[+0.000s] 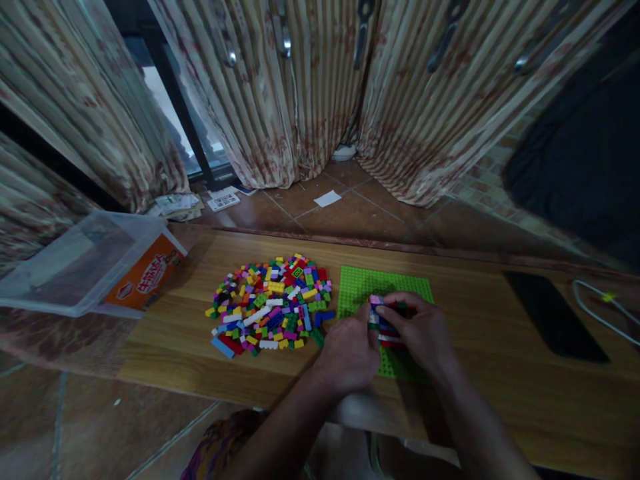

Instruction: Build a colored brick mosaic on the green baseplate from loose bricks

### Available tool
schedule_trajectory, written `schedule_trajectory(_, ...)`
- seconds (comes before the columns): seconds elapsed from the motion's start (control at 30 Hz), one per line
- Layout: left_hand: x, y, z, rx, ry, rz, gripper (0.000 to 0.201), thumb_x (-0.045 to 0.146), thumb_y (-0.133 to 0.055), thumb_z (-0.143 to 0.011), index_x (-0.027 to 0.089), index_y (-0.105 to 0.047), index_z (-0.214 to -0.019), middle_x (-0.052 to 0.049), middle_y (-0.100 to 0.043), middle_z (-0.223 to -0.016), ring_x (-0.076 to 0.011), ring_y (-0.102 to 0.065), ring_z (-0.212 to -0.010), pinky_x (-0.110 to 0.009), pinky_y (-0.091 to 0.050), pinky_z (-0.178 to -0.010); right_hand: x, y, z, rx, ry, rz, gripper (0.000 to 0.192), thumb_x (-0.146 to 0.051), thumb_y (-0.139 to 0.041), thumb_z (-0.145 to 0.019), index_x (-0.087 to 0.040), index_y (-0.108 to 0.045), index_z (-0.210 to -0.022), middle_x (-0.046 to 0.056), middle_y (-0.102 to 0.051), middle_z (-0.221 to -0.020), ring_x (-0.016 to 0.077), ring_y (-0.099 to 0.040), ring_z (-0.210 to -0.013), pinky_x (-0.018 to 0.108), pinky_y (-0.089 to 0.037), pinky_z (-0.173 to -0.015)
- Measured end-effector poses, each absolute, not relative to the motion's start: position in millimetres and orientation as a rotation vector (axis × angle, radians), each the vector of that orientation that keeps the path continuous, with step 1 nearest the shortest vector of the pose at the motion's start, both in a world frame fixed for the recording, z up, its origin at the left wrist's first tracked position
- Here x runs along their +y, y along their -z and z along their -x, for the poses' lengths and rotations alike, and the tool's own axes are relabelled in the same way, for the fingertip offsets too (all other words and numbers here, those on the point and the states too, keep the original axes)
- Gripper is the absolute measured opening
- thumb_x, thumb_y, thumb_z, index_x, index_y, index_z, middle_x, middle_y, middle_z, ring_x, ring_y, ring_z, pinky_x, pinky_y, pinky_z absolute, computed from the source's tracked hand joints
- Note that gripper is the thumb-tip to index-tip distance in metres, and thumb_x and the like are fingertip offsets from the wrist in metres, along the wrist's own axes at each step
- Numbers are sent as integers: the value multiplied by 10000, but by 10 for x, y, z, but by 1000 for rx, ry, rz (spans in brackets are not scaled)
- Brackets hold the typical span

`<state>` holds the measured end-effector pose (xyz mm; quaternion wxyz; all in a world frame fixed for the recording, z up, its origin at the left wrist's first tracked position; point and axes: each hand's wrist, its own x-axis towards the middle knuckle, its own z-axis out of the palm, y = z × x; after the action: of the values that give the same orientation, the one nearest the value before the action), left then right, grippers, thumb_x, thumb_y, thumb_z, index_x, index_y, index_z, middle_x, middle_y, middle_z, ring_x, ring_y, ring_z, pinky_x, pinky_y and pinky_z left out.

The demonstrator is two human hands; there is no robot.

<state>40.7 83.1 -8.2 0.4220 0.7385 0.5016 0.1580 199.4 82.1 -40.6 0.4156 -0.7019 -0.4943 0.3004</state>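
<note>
a: both mitts clamped on the little brick stack (384,325), sitting on the green baseplate (360,287). left hand (350,350) pinching its near-left side, right hand (425,330) wrapped over top and right.

b: yep, closed on it, not apart. stack squarely between the two grips, long axis looks upright but hard to tell. loose brick pile (273,303) lying off to the left, nearer the left hand.

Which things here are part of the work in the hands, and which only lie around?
In use: left hand, right hand, small brick stack, green baseplate, brick pile.
Lying about: plastic box, phone, white cable.
</note>
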Motion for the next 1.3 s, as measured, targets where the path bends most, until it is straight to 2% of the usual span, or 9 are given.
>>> schedule_trajectory(0.13, 830, 64, -394, 1232, -410, -1835, 472, 198, -417, -865, 145, -531, -1321, -98, -715, -858, -251, -671, -823, -415, -522, -848, 814, 356, -2019, -1191, -847, 1730, 362, -523, -769, -658, -215, -733, -844, 34, -707, -850, 200, -636, -719, 334, -495, -645)
schedule_trajectory(0.23, 835, 60, -391, 1228, -411, -1827, 470, 194, -423, -859, 144, -529, -1315, -84, -709, -816, -241, -663, -777, -396, -527, -818, 815, 341, -2034, -1148, -878, 1729, 377, -560, -711, -711, -213, -734, -855, 38, -718, -841, 207, -647, -729, 349, -505, -672)
schedule_trajectory(0.33, 839, 63, -398, 1237, -405, -1818, 473, 192, -433, -852, 139, -527, -1313, -88, -708, -812, -248, -663, -779, -395, -530, -807, 825, 353, -2013, -1204, -791, 1745, 389, -585, -666, -751, -211, -731, -833, 44, -720, -830, 219, -649, -763, 362, -502, -707)
schedule_trajectory(0.67, 836, 62, -403, 1247, -391, -1812, 508, 202, -430, -859, 123, -512, -1354, -121, -717, -885, -280, -673, -850, -428, -522, -855, 852, 395, -1924, -1297, -632, 1846, 374, -598, -688, -735, -226, -711, -763, 39, -700, -785, 213, -623, -710, 348, -464, -652)
schedule_trajectory(0.87, 818, 52, -386, 1237, -391, -1836, 477, 216, -408, -869, 119, -540, -1317, -146, -721, -940, -296, -676, -901, -442, -521, -868, 837, 371, -1945, -1312, -685, 1822, 350, -583, -701, -733, -235, -711, -772, 46, -707, -822, 245, -651, -796, 410, -493, -773)
schedule_trajectory(0.97, 820, 48, -380, 1269, -384, -1847, 502, 217, -420, -867, 95, -516, -1345, -182, -715, -1024, -314, -671, -958, -444, -513, -884, 791, 298, -1939, -1215, -551, 1754, 295, -510, -702, -756, -239, -721, -869, 63, -705, -992, 270, -643, -965, 465, -470, -912)
schedule_trajectory(1.07, 843, 27, -354, 1305, -392, -1840, 508, 220, -423, -870, 107, -515, -1357, -179, -718, -1011, -300, -678, -926, -414, -519, -850, 755, 211, -1951, -973, -448, 1533, 254, -392, -716, -764, -264, -712, -983, 51, -662, -1181, 280, -585, -1149, 502, -409, -1032)
schedule_trajectory(1.17, 882, -9, -308, 1345, -453, -1800, 520, 225, -409, -881, 105, -506, -1378, -148, -721, -922, -257, -671, -804, -373, -521, -785, 762, 143, -1999, -704, -690, 1215, 279, -258, -762, -695, -282, -718, -969, 17, -683, -1146, 257, -572, -1184, 491, -413, -1060)
schedule_trajectory(1.3, 940, -47, -268, 1396, -563, -1770, 502, 219, -396, -889, 80, -536, -1351, -105, -696, -812, -216, -629, -717, -339, -503, -753, 805, 86, -2071, -481, -944, 1001, 297, -159, -777, -598, -255, -738, -876, -6, -717, -1023, 182, -625, -1073, 384, -475, -1025)
